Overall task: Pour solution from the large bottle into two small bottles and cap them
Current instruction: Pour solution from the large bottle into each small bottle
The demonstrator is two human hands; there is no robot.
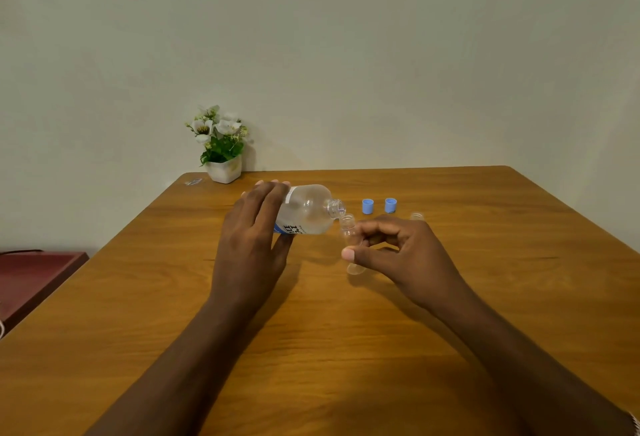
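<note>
Left hand (pixel 254 231) fingers wrap the large clear plastic bottle (pixel 306 208), tipped so its mouth meets the small clear vial (pixel 349 238) pinched by right hand (pixel 398 248) fingers; two blue caps (pixel 367 206) wait beyond on the wooden desk (pixel 346 349).

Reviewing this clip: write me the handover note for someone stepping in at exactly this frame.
Left hand: grip on the large bottle, tipped, mouth at the small bottle's opening.
Right hand: grip on that small bottle, tilted above the table.
Second small bottle stands behind the right hand, uncapped.
Two blue caps sit on the table, unused.
Done: bottles opened, first pour set up.
Left: fill both, cap both.
</note>
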